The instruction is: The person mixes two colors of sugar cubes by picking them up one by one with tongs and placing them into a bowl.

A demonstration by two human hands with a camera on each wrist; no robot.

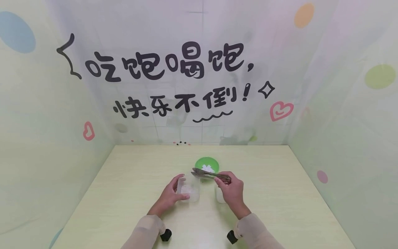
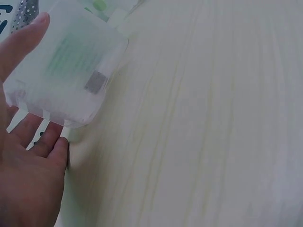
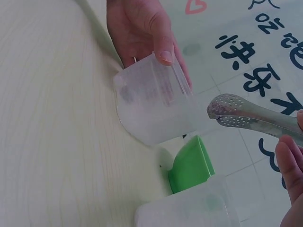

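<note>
My left hand [image 1: 169,195] grips a translucent plastic container [image 1: 190,193] by its left side, thumb on the near wall and fingers on the far side. The container stands on the table. In my right hand [image 1: 231,192] are metal tongs [image 3: 251,116] with perforated tips, held level so that the tips hang over the container's opening. The tips stand close together. Just behind is a green bowl [image 1: 202,160] with several white pieces [image 1: 207,168] in it, partly covered by the tongs in the head view.
A second translucent container [image 3: 184,208] stands right of the first, mostly hidden behind my right hand in the head view. The pale wooden table [image 1: 130,166] ends at printed fabric walls [image 1: 149,31] at the back and both sides.
</note>
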